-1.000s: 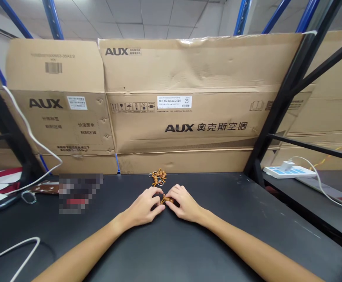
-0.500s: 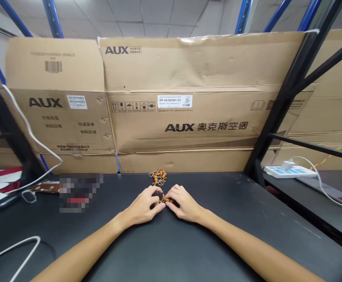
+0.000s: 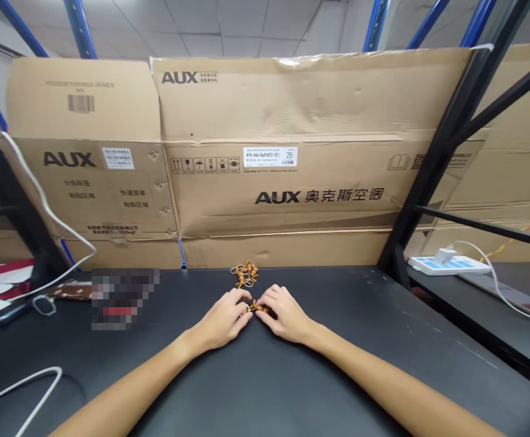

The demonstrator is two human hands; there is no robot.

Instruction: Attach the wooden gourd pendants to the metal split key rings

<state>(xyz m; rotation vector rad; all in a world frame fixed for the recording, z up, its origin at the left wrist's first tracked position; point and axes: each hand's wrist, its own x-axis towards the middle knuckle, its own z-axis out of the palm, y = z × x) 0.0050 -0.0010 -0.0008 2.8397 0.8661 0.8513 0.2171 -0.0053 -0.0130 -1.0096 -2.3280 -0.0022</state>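
Observation:
Both my hands rest on the black table [image 3: 292, 376], fingertips meeting over a small brown wooden bead charm with a metal ring [image 3: 256, 306]. My left hand [image 3: 223, 318] pinches its left end, fingers curled. My right hand [image 3: 283, 315] pinches its right end, fingers bent as well. Much of the charm is hidden between the fingertips. A small pile of similar brown bead charms with key rings [image 3: 245, 273] lies just beyond my hands, near the cardboard.
Large AUX cardboard boxes [image 3: 292, 182] wall off the back of the table. Black shelf posts [image 3: 433, 158] stand at right and left. A white power strip [image 3: 447, 265] with cable lies right. White cables [image 3: 33, 388], a dark object and a blurred patch [image 3: 124, 298] are left.
Almost nothing has moved. My fingertips have shifted slightly on the charm, and its metal ring now shows by my left fingers.

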